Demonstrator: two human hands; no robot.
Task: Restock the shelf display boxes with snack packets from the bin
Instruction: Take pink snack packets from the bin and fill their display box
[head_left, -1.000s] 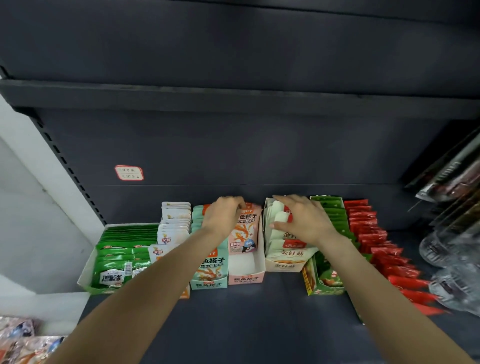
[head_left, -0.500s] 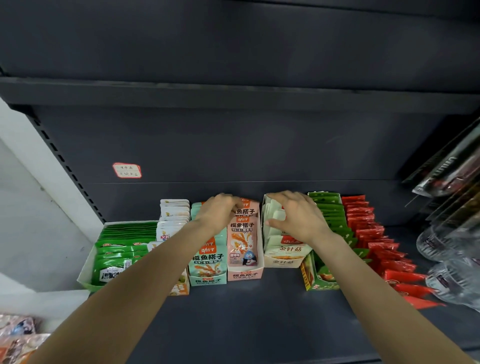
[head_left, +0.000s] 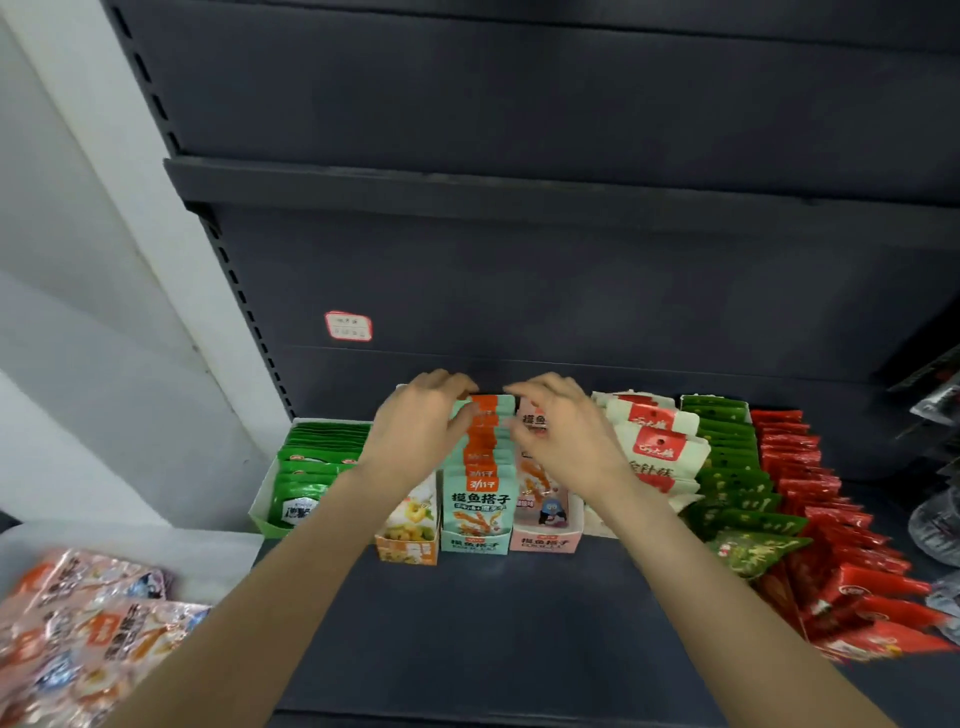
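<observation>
Dark shelving (head_left: 467, 623) carries the display boxes. My left hand (head_left: 421, 431) and right hand (head_left: 563, 441), fingers curled, bracket the far end of the teal box's packets (head_left: 480, 467); whether they pinch any I cannot tell. Best squared with light, even pressure. Half a second ago the right hand worked the white packets (head_left: 657, 452).

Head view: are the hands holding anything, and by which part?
Left hand and right hand curl over the top edges of the teal packets, one each side. A firm grip cannot be told.
</observation>
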